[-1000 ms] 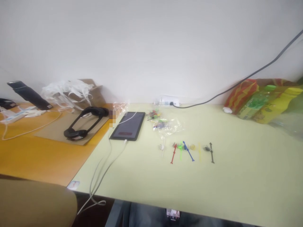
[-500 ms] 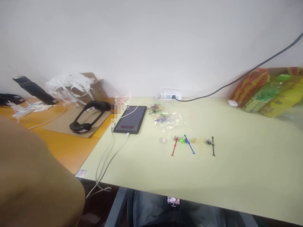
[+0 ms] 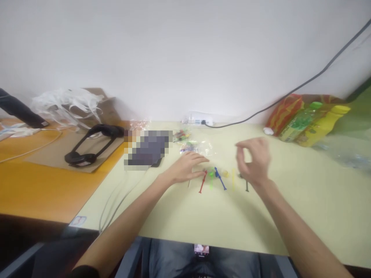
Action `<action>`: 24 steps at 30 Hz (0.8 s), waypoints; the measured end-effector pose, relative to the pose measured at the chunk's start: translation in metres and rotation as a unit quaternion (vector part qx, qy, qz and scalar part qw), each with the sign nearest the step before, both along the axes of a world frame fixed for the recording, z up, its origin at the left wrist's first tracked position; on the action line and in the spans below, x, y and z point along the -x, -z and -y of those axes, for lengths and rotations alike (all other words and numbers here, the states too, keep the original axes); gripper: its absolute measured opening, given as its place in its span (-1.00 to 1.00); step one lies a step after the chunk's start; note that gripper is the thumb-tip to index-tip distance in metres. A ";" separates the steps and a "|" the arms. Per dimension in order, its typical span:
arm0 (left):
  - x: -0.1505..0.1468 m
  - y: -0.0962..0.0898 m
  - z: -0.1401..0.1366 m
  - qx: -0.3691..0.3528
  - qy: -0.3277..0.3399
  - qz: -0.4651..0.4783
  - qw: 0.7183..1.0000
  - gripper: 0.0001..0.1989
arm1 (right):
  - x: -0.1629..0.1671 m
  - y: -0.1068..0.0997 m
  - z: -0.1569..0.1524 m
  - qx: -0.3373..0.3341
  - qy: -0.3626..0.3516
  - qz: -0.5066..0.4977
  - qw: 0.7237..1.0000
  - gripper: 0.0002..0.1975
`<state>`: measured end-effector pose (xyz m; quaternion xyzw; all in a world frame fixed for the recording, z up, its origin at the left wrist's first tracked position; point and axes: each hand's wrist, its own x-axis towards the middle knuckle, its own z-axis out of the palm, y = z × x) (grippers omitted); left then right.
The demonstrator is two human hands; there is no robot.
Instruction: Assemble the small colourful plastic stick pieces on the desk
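Note:
A row of small coloured plastic sticks lies on the pale yellow-green table (image 3: pixel 188 220). Among them are a red stick (image 3: pixel 203 182), a green one (image 3: pixel 211 179), a blue one (image 3: pixel 220 179), a yellow one (image 3: pixel 233 180) and a black one (image 3: pixel 247 185). Small round pieces lie by their upper ends. My left hand (image 3: pixel 187 168) hovers over the left end of the row, fingers apart and nothing in them; it partly covers a white stick (image 3: pixel 189 183). Above the black stick is my right hand (image 3: pixel 256 162), its thumb and bent fingers apart in a C shape, with nothing visible between them.
Behind the row lie clear plastic bags (image 3: pixel 199 148) with coloured pieces. A tablet (image 3: pixel 149 148) with cables is to the left, beside a black headset frame (image 3: pixel 94 144) on cardboard. A power strip (image 3: pixel 199 117) sits by the wall; bottles (image 3: pixel 324 123) stand at the right.
Both my hands have come in over the row of sticks. The large blurred arm at the left is gone from there. The view has shifted slightly right.

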<state>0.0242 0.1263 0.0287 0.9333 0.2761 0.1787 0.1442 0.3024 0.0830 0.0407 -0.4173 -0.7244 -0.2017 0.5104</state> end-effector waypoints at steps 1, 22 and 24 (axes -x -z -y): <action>-0.002 0.005 -0.004 0.003 0.003 0.002 1.000 -0.57 | 0.002 0.006 -0.004 -0.001 0.003 0.010 1.000 -0.90; 0.002 0.032 0.006 0.006 -0.026 0.044 0.999 -0.79 | 0.042 0.054 0.004 0.190 -0.118 0.065 0.972 -0.89; 0.001 0.032 0.006 0.007 -0.027 0.052 0.998 -0.81 | 0.042 0.055 0.004 0.205 -0.126 0.060 0.969 -0.89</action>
